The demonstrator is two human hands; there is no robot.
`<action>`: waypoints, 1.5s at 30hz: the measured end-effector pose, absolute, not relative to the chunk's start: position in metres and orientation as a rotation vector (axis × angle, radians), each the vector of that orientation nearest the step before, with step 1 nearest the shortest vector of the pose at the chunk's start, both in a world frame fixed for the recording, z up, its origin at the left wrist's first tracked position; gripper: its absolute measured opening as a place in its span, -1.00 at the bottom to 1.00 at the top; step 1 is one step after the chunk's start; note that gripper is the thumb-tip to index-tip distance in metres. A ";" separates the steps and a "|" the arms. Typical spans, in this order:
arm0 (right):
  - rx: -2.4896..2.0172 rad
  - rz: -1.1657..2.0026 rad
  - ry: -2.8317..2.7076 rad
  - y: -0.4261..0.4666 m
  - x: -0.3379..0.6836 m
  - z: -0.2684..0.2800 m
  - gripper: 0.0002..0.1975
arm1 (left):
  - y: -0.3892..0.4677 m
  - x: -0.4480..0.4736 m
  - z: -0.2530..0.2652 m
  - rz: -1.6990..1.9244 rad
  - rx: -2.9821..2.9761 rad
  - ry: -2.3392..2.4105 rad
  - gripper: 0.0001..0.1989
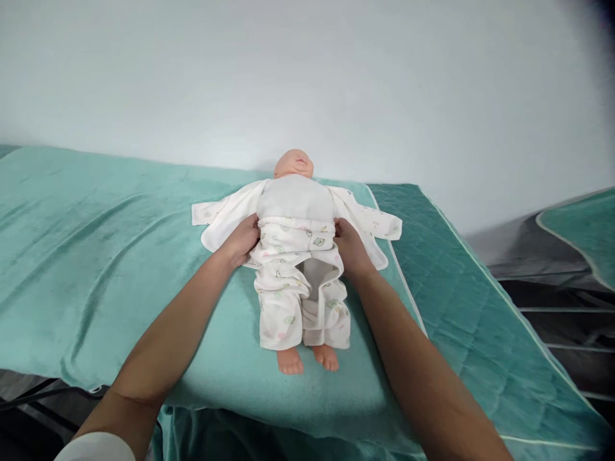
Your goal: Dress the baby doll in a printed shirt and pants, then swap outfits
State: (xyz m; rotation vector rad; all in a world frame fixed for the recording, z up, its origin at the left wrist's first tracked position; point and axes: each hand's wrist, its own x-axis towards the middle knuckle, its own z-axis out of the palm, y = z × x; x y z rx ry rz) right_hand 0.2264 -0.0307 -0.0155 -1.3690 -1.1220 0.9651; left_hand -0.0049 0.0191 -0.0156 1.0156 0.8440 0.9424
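Note:
A baby doll (293, 164) lies on its back, its head toward the wall and bare feet toward me. White patterned baby pants (283, 282) cover its legs up to the waist, with an opening at the crotch. Under the doll an open white jacket (372, 221) is spread, sleeves out to both sides. A plain white cloth covers the chest. My left hand (243, 240) is closed at the left end of the waistband, and my right hand (350, 246) grips the right end. The fingertips of both are partly hidden at the fabric.
A smooth light green blanket (144, 256) lies beneath the doll, over a darker quilted cover (475, 301) on the right. Behind stands a pale wall (307, 77). Beyond the right edge are metal bars and another green cover (583, 230).

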 end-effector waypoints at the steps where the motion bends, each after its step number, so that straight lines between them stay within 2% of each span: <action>1: -1.358 0.968 -1.115 -0.030 0.225 -0.012 -0.61 | 0.019 -0.004 -0.014 0.964 0.999 0.837 -0.56; 8: -1.174 1.179 -1.136 -0.027 0.223 -0.002 -0.59 | 0.019 0.000 -0.009 1.000 0.949 0.787 -0.58; 11: -1.136 1.170 -1.149 -0.026 0.230 -0.010 -0.61 | 0.019 -0.001 -0.011 1.013 1.033 0.821 -0.64; 16: -1.212 1.010 -1.258 -0.029 0.244 -0.029 -0.72 | 0.014 -0.008 -0.013 1.115 1.431 1.058 -0.74; 19: -1.347 0.734 -1.252 -0.037 0.245 -0.027 -0.76 | 0.005 -0.015 -0.008 1.313 1.597 1.199 -0.70; 22: -1.323 0.484 -1.281 -0.048 0.239 -0.016 -0.84 | -0.005 -0.017 0.002 1.435 1.856 1.133 -0.81; 25: -1.198 0.486 -1.462 -0.055 0.233 -0.004 -0.87 | -0.010 -0.016 0.009 1.353 2.059 1.000 -0.86; 30: -1.199 0.529 -1.655 -0.055 0.236 0.000 -0.76 | -0.006 -0.017 0.012 1.175 2.115 0.954 -0.85; 38: -1.188 0.383 -1.932 -0.044 0.242 0.011 -0.81 | 0.002 -0.017 0.020 0.984 2.132 0.925 -0.89; 45: -1.145 0.466 -1.978 -0.020 0.231 0.019 -0.71 | 0.018 -0.006 0.021 1.007 2.066 1.060 -0.88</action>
